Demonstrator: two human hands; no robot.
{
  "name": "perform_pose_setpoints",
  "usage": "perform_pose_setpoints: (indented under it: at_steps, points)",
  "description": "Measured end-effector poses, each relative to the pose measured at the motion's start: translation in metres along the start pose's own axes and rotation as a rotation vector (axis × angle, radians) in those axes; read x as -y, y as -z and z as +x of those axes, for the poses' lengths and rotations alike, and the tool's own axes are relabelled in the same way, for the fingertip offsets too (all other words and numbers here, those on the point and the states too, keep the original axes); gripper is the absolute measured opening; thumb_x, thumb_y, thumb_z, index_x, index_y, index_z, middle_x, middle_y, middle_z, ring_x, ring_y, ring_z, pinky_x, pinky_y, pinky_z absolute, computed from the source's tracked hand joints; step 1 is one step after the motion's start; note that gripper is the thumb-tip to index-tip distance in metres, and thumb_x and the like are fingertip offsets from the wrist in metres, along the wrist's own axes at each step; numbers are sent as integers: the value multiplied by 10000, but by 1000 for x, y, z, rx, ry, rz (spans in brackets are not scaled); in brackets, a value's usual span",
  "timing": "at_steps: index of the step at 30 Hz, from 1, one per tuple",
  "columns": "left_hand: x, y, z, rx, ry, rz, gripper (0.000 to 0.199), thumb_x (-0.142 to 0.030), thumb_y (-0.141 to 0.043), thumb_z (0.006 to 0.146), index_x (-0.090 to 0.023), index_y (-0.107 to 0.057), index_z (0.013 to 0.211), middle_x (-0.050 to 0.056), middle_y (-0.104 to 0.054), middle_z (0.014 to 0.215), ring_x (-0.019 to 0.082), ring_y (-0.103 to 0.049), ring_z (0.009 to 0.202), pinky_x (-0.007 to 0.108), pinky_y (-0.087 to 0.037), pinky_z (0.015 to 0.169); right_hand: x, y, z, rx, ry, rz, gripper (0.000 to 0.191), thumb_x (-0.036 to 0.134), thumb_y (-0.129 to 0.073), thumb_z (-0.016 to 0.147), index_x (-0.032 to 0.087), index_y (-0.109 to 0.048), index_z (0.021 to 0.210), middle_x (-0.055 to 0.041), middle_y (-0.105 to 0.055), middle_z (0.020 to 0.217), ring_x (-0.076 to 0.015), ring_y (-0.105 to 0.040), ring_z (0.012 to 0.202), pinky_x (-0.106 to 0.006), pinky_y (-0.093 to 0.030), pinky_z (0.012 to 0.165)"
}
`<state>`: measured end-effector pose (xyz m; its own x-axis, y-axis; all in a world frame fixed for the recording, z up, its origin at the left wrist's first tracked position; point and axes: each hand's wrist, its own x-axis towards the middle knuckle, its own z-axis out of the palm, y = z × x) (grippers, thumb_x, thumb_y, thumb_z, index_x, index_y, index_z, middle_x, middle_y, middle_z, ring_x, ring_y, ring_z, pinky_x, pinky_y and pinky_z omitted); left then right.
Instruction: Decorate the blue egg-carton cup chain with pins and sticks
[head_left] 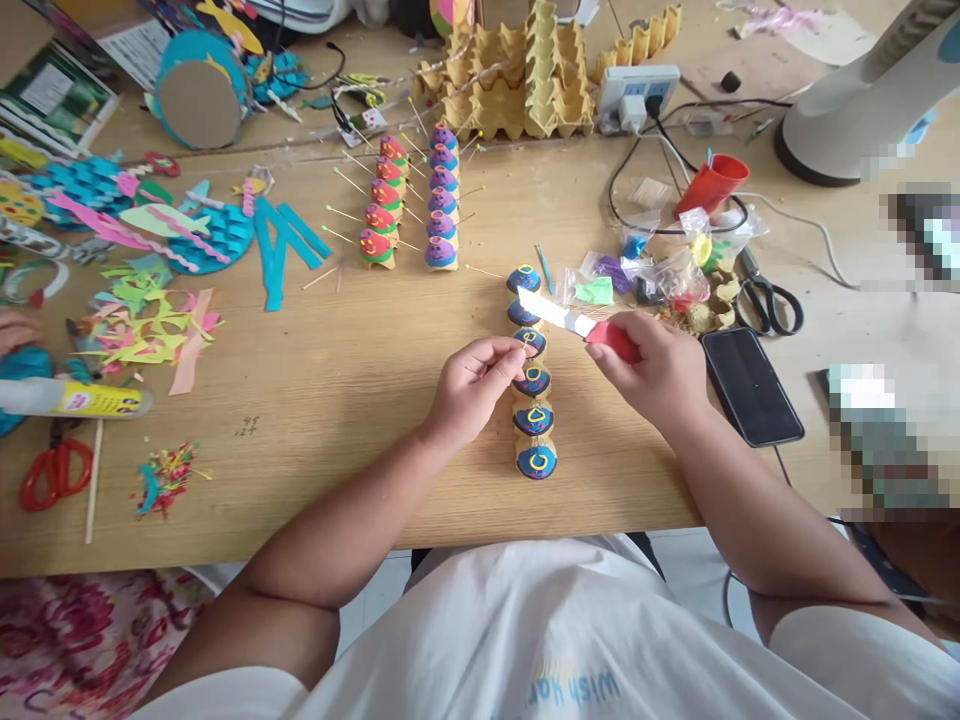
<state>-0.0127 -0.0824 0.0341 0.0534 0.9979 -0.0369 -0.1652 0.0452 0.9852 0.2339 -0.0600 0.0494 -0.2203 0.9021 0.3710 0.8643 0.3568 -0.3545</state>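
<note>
My right hand (660, 370) is closed around the red handle of a utility knife (559, 314), whose pale blade points left over the row of egg-carton cups. My left hand (474, 388) pinches thumb and forefinger together beside the third cup from the back; what is between the fingertips is too small to make out. The row of blue-covered egg-carton cups (535, 420) runs toward me, with yellow clay rings and shapes on top. The blade hides part of the second cup. A thin blue stick (544, 268) lies just behind the blade.
Finished-looking red-green cups (377, 246) and purple-blue cups (442, 250) stand behind, bristling with sticks. At right are bagged clay (595, 291), black scissors (771, 300), a phone (752, 386) and a red cup (711, 186). Another person's hand (16, 330) is at far left.
</note>
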Motion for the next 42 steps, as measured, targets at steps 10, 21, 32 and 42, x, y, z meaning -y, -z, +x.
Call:
perform_pose_setpoints:
  at_steps: [10, 21, 32, 42]
  points:
    - [2, 2, -1, 32, -12, 98, 454, -644, -800, 868, -190, -780, 864, 11, -747, 742, 125, -668, 721, 247, -511, 697, 9, -1, -3, -38, 300, -15, 578, 698, -472, 1058, 192, -723, 936, -50, -694, 688, -187, -597, 619, -314, -365, 605]
    - [5, 5, -1, 71, -49, 105, 383, -567, -747, 950, -191, -794, 895, 14, -737, 782, 108, -673, 744, 222, -511, 691, 6, -3, -5, -31, 283, -94, 573, 693, -493, 1055, 187, -734, 937, -57, -722, 720, -183, -613, 634, -318, -324, 603]
    - [3, 4, -3, 87, -33, 67, 354, -546, -726, 975, -208, -820, 1018, 11, -742, 796, 95, -621, 713, 238, -503, 727, -17, 6, 7, -174, -152, -70, 605, 765, -490, 1005, 211, -729, 957, -44, -654, 659, -186, -528, 572, -323, -328, 576]
    - [6, 5, -5, 135, -7, 129, 496, -641, -652, 986, -189, -682, 785, 20, -685, 777, 116, -555, 701, 280, -432, 691, 8, 0, 0, -54, 340, 59, 564, 679, -497, 1060, 177, -732, 959, -47, -688, 692, -180, -589, 605, -316, -377, 592]
